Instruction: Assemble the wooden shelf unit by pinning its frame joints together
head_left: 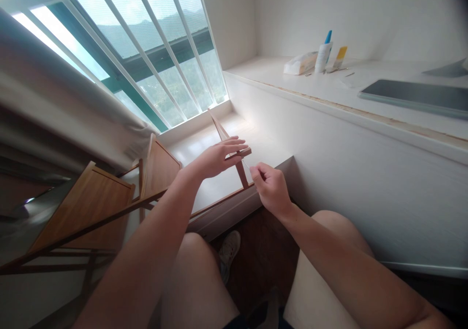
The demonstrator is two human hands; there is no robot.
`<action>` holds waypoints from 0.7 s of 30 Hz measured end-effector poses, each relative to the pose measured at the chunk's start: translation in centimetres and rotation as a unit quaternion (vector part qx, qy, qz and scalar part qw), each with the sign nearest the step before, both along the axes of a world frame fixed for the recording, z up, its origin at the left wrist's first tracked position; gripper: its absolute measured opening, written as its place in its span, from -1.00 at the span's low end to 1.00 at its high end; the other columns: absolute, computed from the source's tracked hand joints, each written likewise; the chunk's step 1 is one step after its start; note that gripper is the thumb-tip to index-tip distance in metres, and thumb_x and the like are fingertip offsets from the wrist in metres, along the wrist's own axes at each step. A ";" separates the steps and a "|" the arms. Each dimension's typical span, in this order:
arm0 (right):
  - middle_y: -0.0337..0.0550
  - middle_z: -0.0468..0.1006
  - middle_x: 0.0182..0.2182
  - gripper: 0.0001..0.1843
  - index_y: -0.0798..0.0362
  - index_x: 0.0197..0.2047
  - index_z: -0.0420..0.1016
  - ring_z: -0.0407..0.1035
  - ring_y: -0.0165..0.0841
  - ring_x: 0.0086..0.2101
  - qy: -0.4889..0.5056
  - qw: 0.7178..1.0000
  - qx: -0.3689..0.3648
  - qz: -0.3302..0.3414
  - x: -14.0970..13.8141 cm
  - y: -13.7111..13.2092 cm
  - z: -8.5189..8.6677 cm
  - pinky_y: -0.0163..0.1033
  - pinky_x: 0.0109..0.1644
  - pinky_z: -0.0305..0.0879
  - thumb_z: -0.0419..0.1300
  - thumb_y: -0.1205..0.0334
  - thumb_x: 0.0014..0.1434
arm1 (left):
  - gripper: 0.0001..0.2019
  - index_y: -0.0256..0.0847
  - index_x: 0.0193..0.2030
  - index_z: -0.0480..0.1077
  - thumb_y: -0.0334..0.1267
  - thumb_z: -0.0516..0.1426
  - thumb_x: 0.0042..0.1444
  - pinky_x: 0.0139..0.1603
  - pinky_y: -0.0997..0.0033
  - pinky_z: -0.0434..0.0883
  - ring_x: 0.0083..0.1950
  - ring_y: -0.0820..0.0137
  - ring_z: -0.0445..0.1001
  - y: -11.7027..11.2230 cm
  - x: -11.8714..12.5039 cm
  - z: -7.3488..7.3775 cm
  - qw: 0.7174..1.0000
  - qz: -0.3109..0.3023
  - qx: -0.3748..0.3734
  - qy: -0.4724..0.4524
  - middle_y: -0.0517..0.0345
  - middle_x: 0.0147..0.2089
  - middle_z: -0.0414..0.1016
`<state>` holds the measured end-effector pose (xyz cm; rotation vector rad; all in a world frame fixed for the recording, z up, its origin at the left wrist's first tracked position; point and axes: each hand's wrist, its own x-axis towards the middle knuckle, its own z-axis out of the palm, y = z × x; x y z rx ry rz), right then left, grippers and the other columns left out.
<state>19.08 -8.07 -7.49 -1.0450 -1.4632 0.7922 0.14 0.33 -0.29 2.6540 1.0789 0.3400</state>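
My left hand (pixel 218 156) reaches forward with its fingers stretched out, resting on the end of a wooden frame (pixel 234 146) that lies across the low window ledge (pixel 204 144). My right hand (pixel 269 186) is closed in a pinch just right of the frame's upright strut, holding a thin pale thing, perhaps a thread or wire, that runs up toward the frame. What it is I cannot make out. The frame's long rail (pixel 109 219) stretches back to the lower left past wooden panels (pixel 86 207).
A barred window (pixel 153 51) stands at the top left, a pale curtain (pixel 54 105) to its left. On the white counter (pixel 329 87) at the right are a tissue pack (pixel 300 63), two tubes (pixel 323 55) and a dark tablet (pixel 417 96). My bare knees and a shoe (pixel 228 252) are below.
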 end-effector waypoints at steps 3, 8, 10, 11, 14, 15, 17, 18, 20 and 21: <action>-0.36 0.10 -0.64 -0.59 -0.01 -0.52 0.07 0.02 -0.45 -0.57 -0.093 0.994 0.054 -0.011 0.6 0.5 0.2 -0.26 -0.42 -0.03 0.03 0.11 0.36 | -0.57 0.01 0.28 0.39 0.00 0.03 0.33 0.42 0.05 0.21 0.46 0.19 0.14 0.0 0.1 0.0 1.000 0.001 0.001 -0.001 0.13 0.39 0.30; -0.33 0.19 -0.61 -0.66 -0.01 -0.47 0.10 0.08 -0.43 -0.55 -0.174 0.981 0.078 -0.022 1.1 1.2 0.1 -0.26 -0.38 -0.01 0.03 0.15 0.35 | -0.57 -0.01 0.28 0.39 -0.02 0.03 0.33 0.43 0.06 0.21 0.46 0.20 0.14 0.0 0.1 -0.1 1.000 0.004 0.003 -0.002 0.13 0.39 0.30; -0.32 0.22 -0.60 -0.67 -0.01 -0.47 0.11 0.09 -0.42 -0.55 -0.196 0.977 0.083 -0.027 1.2 1.3 0.1 -0.26 -0.38 -0.02 0.04 0.16 0.34 | -0.57 -0.02 0.28 0.38 -0.03 0.03 0.34 0.43 0.07 0.21 0.46 0.21 0.14 0.0 0.0 -0.1 1.000 0.003 0.002 -0.002 0.12 0.39 0.29; -0.31 0.23 -0.59 -0.67 -0.01 -0.47 0.12 0.10 -0.42 -0.54 -0.204 0.975 0.087 -0.030 1.2 1.3 0.1 -0.26 -0.38 -0.02 0.05 0.16 0.33 | -0.57 -0.02 0.28 0.38 -0.03 0.03 0.34 0.43 0.06 0.20 0.46 0.21 0.14 0.0 0.0 -0.1 1.000 0.002 0.003 -0.002 0.12 0.39 0.29; -0.29 0.26 -0.59 -0.67 -0.01 -0.48 0.12 0.08 -0.41 -0.55 -0.218 0.971 0.097 -0.032 1.3 1.2 0.2 -0.26 -0.39 -0.04 0.05 0.16 0.33 | -0.57 -0.01 0.28 0.38 -0.03 0.03 0.34 0.43 0.05 0.20 0.46 0.21 0.13 0.0 0.0 0.0 1.000 0.001 0.002 -0.001 0.12 0.39 0.29; -0.29 0.26 -0.59 -0.66 -0.01 -0.48 0.12 0.08 -0.41 -0.55 -0.221 0.970 0.099 -0.030 1.3 1.2 0.2 -0.26 -0.39 -0.05 0.05 0.16 0.34 | -0.57 -0.02 0.28 0.38 -0.03 0.03 0.34 0.43 0.05 0.20 0.46 0.21 0.13 -0.1 0.1 0.0 1.000 0.001 0.002 0.000 0.12 0.39 0.29; -0.29 0.26 -0.59 -0.66 -0.01 -0.48 0.12 0.06 -0.41 -0.55 -0.226 0.969 0.102 -0.027 1.2 1.1 0.3 -0.25 -0.40 -0.07 0.05 0.16 0.34 | -0.57 -0.02 0.28 0.38 -0.03 0.03 0.34 0.43 0.05 0.20 0.46 0.21 0.13 -0.1 0.1 0.1 1.000 -0.001 0.002 0.002 0.12 0.39 0.30; -0.29 0.26 -0.59 -0.66 -0.01 -0.48 0.12 0.05 -0.41 -0.55 -0.228 0.968 0.102 -0.026 1.2 1.0 0.3 -0.25 -0.40 -0.08 0.04 0.16 0.34 | -0.57 -0.02 0.28 0.38 -0.03 0.03 0.34 0.43 0.05 0.21 0.46 0.21 0.13 -0.1 0.1 0.1 1.000 -0.002 0.003 0.002 0.12 0.39 0.30; -0.29 0.26 -0.59 -0.66 -0.01 -0.47 0.12 0.04 -0.41 -0.55 -0.231 0.967 0.102 -0.025 1.2 1.0 0.4 -0.25 -0.40 -0.09 0.05 0.16 0.34 | -0.58 -0.01 0.28 0.38 -0.03 0.03 0.34 0.42 0.04 0.21 0.46 0.21 0.14 -0.1 0.1 0.1 1.000 -0.001 0.004 0.000 0.12 0.39 0.30; -0.29 0.26 -0.59 -0.66 -0.01 -0.47 0.12 0.03 -0.42 -0.56 -0.233 0.967 0.102 -0.025 1.3 1.0 0.5 -0.25 -0.41 -0.09 0.05 0.16 0.34 | -0.58 0.00 0.27 0.39 -0.02 0.03 0.34 0.42 0.03 0.22 0.46 0.20 0.14 -0.1 0.1 0.0 1.000 -0.001 0.005 -0.001 0.12 0.39 0.30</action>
